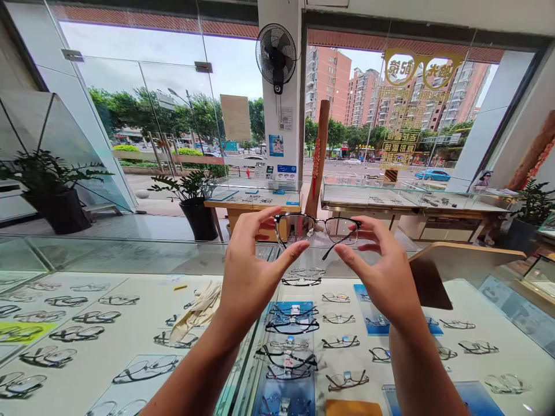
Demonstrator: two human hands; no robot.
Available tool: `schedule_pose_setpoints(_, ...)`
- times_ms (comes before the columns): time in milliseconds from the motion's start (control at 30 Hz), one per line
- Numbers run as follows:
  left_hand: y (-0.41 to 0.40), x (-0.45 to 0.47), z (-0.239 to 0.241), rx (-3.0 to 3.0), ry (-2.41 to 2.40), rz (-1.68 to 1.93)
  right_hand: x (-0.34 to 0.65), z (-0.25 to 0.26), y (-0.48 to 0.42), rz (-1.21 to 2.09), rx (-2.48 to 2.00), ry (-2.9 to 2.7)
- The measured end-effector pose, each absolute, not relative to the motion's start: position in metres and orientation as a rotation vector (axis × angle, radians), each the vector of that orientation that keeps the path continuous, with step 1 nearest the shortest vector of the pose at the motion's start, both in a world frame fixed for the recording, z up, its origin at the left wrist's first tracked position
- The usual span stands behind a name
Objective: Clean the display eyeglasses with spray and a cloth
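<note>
A pair of dark-framed glasses [318, 229] is held up in front of me, lenses facing away, over a glass display counter [130, 254]. My left hand [251, 271] pinches the left end of the frame between thumb and fingers. My right hand [384, 271] grips the right end the same way, fingers curled over the top rim and thumb below. One temple arm hangs down between my hands. Under the counter glass lie several rows of glasses [299, 323] on white and blue trays.
A beige cloth [195, 312] lies on the counter left of my left arm. A tilted mirror or stand [451, 271] sits at the right. Potted plants [195, 202], more display counters [390, 199], a pillar with a wall fan [276, 55] and shop windows are beyond.
</note>
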State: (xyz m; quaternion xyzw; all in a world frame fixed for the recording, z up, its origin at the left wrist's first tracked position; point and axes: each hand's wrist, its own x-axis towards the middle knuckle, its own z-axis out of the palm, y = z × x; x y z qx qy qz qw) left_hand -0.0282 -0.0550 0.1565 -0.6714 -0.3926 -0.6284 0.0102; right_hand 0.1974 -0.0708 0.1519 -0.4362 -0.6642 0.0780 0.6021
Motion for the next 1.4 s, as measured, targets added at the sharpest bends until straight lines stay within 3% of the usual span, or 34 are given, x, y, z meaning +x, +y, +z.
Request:
schedule_pose_setpoints(333,-0.053,-0.027,0.155,-2.045,-1.201,-1.95,0.197,0.151,-0.07,0.184,-1.038,-1.542)
schedule_pose_setpoints(1100,-0.026,-0.033,0.151,-2.284,-1.378,-2.025,0.192,0.15,-0.069,-0.162,-1.079,-1.548)
schedule_pose_setpoints(1267,-0.023,-0.033,0.148,-2.215,-1.193,-2.017,0.193,0.15,-0.067,-0.103,-1.026,-1.541)
schedule_pose_setpoints(1400,-0.019,-0.033,0.149,-2.017,-0.952,-2.001,0.198,0.151,-0.059,0.151,-0.88,-1.506)
